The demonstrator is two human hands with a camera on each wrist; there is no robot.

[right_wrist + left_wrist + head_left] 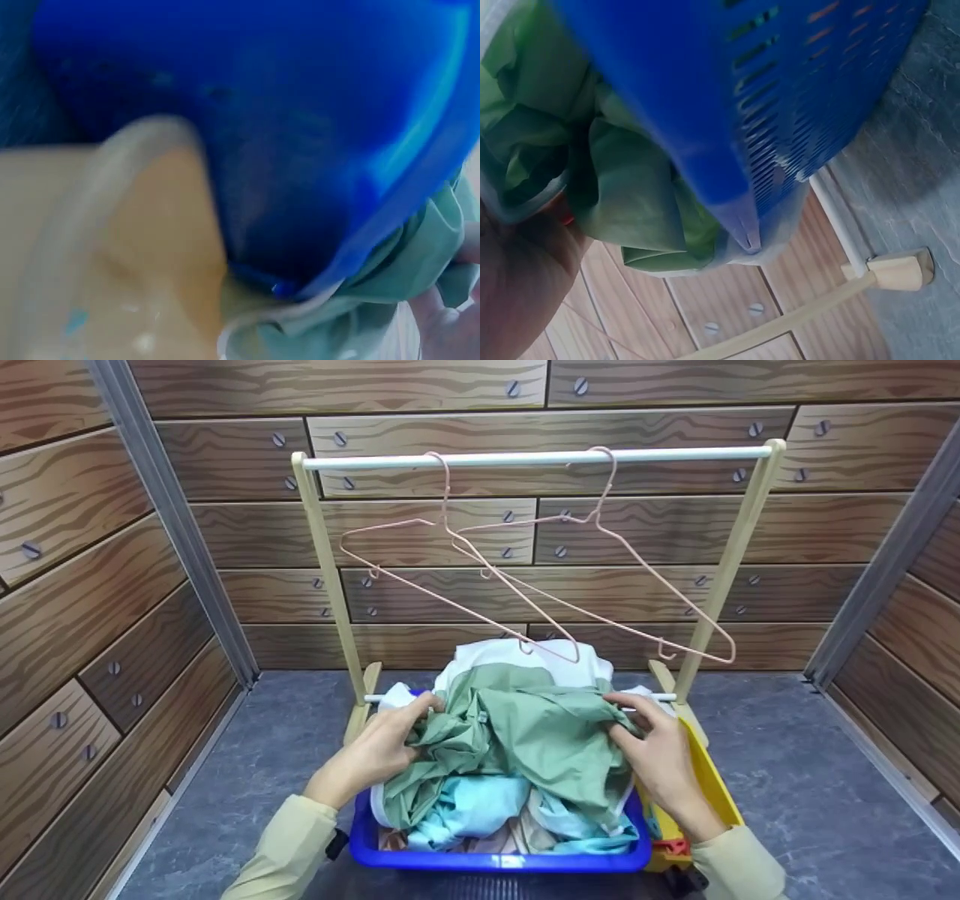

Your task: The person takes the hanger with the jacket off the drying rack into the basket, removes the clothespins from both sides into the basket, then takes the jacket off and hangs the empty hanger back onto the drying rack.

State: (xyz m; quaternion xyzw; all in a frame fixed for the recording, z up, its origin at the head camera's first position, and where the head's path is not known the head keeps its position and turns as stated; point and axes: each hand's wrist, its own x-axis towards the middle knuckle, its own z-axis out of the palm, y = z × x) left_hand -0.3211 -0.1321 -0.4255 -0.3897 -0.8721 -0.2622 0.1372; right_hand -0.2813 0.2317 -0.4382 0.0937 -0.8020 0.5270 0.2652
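Observation:
A crumpled green garment (pixel 555 735) lies spread on top of the heap in a blue basket (pixel 502 861). My left hand (pixel 379 746) grips its bunched left side; the left wrist view shows its folds (pixel 634 187) beside the basket's slotted wall (pixel 675 82). With the thumb and fingers of my right hand (pixel 664 754) I pinch the garment's right edge. Under the green cloth are a light blue cloth (pixel 480 806) and some beige cloth. White cloth (pixel 525 651) shows behind it. The right wrist view is blurred, with fingers (pixel 450 330) at the cloth.
Behind the basket stands a wooden rack with a white rail (pixel 517 459). Two pink wire hangers, a left hanger (pixel 448 491) and a right hanger (pixel 613 472), hang from it above the clothes. A yellow container (pixel 712 776) stands right of the basket. Wood-patterned walls enclose the grey floor (pixel 817 795).

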